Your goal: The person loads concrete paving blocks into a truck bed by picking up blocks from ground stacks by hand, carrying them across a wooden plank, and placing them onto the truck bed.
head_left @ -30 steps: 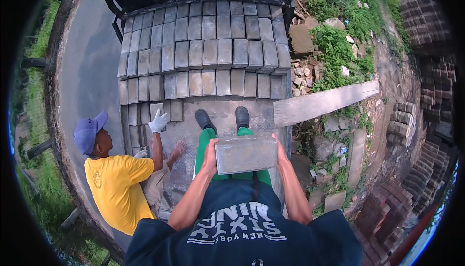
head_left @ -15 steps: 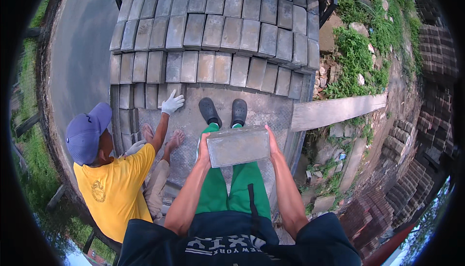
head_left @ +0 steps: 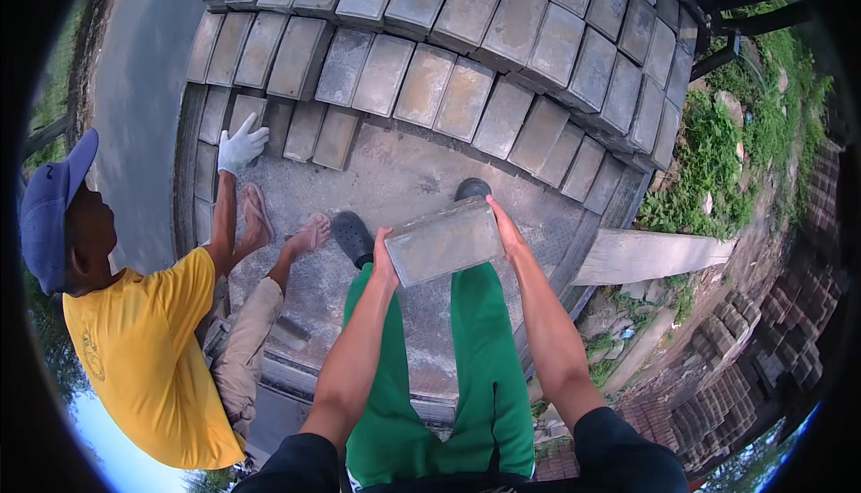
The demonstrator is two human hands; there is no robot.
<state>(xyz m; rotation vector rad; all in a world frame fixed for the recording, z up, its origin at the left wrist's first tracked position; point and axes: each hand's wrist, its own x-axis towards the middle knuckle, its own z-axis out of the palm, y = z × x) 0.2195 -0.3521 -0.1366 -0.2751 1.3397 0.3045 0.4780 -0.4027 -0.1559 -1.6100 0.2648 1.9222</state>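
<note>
A grey rectangular concrete paving block point(head_left: 446, 244) is held in front of my legs, its right end tilted up. My left hand point(head_left: 386, 255) grips its left end, and my right hand point(head_left: 505, 226) presses against the opposite end. Beyond it, several rows of similar blocks point(head_left: 466, 7) lie in stepped layers. Nothing but air lies under the held block; it is apart from the stack. To my left, a co-worker's white-gloved hand point(head_left: 240, 147) reaches onto the nearest row of blocks, fingers spread.
A person in a yellow shirt point(head_left: 143, 349) and blue cap crouches at left. My dark clogs point(head_left: 352, 237) stand on the worn metal bed floor point(head_left: 404, 170). A wooden plank point(head_left: 650, 257) extends off the right edge, over rubble and stacked roof tiles point(head_left: 717, 340). A road point(head_left: 157, 62) runs at left.
My view has turned, so the block rows now slant down to the right. The block stays between my hands. The co-worker's gloved hand has moved left along the nearest row. My feet have shifted.
</note>
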